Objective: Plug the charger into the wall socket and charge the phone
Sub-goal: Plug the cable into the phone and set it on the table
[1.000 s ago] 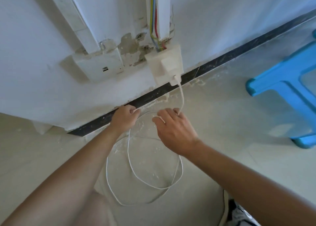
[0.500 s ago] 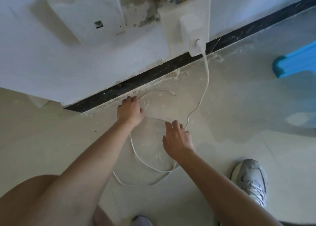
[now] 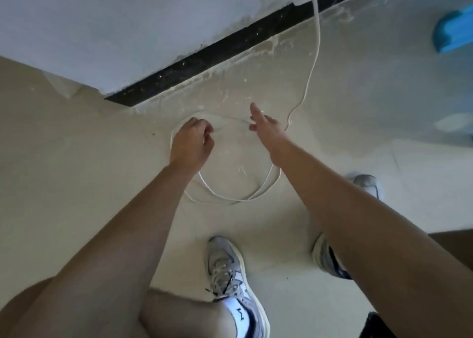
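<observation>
A thin white charging cable [image 3: 316, 45] hangs down the wall from the top edge of the view and lies in loose loops [image 3: 230, 198] on the beige floor. My left hand [image 3: 190, 143] is curled over the left side of the loop, fingers pinched on the cable. My right hand [image 3: 266, 130] hovers over the right side of the loop with fingers spread, a strand running just under the fingertips. The charger and wall socket are out of view above. No phone is in sight.
White wall [image 3: 128, 30] with a black skirting strip [image 3: 204, 56] runs across the top. A blue plastic stool [image 3: 453, 30] stands at the far right. My two grey sneakers [image 3: 230, 273] [image 3: 330, 258] stand on the floor below the cable.
The view has tilted down, so the socket and charger have left the top edge. My left hand has closed on the cable. My right hand has lifted and spread its fingers.
</observation>
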{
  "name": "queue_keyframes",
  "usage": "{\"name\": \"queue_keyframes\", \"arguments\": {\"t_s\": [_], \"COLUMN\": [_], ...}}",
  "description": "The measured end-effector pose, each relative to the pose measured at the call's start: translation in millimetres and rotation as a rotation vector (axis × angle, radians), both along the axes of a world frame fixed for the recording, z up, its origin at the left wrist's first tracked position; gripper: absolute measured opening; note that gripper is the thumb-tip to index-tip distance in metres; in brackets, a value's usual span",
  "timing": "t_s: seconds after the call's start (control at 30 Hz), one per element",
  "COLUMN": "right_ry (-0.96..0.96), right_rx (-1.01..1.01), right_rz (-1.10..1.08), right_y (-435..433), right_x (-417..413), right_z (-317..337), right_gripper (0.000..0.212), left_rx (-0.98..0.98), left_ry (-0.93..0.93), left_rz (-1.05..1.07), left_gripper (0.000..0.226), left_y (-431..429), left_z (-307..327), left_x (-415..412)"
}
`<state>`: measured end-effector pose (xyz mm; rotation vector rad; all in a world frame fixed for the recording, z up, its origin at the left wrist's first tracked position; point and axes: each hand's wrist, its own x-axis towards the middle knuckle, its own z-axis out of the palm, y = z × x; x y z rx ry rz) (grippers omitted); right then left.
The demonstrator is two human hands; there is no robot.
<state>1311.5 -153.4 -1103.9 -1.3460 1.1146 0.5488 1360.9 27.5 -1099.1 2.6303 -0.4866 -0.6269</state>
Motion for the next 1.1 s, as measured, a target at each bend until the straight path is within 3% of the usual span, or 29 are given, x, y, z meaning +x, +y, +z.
{"name": "queue_keyframes", "arguments": {"t_s": [0.07, 0.2, 0.33, 0.5, 0.6, 0.83, 0.97, 1.1], "right_ry": [0.006, 0.003, -0.015, -0.146, -0.287, -0.673, -0.867, -0.979], "right_rx": [0.102, 0.095, 0.115, 0.044, 0.055, 0.026, -0.068, -0.183], "right_rz": [-0.093, 0.020, -0.020, -0.185, -0.315, -0.585, -0.627, -0.692], "right_y": [4.2, 13.2, 14.2, -5.9, -28.0, -111.7, -161.5, -222.0], "right_x": [-14.7, -58.1, -101.2, -128.0, -130.2, -128.0, -156.1, -207.0], "right_z": [23.3, 85.6, 190.7, 374.4, 500.7, 751.3, 831.9, 867.0], "right_gripper": [0.048, 0.017, 0.018, 0.011, 0.019, 0.015, 0.017, 0.024], "left_rx": [0.008, 0.008, -0.002, -0.065, -0.192, -0.560, -0.592, -0.614], "left_ry": [0.078, 0.196, 0.224, 0.212, 0.177, 0.077, 0.026, -0.085], "left_rz": [-0.012, -0.024, -0.016, -0.199, -0.204, -0.171, -0.248, -0.273], "left_gripper": [0.018, 0.015, 0.017, 0.017, 0.015, 0.014, 0.010, 0.014], "left_y": [12.0, 31.5, 37.7, 16.9, -8.5, -92.5, -152.4, -214.9], "left_z": [35.4, 111.6, 199.8, 360.8, 479.3, 709.3, 782.8, 814.9], "left_x": [-26.2, -68.9, -84.7, -89.4, -81.5, -60.5, -66.1, -96.5]}}
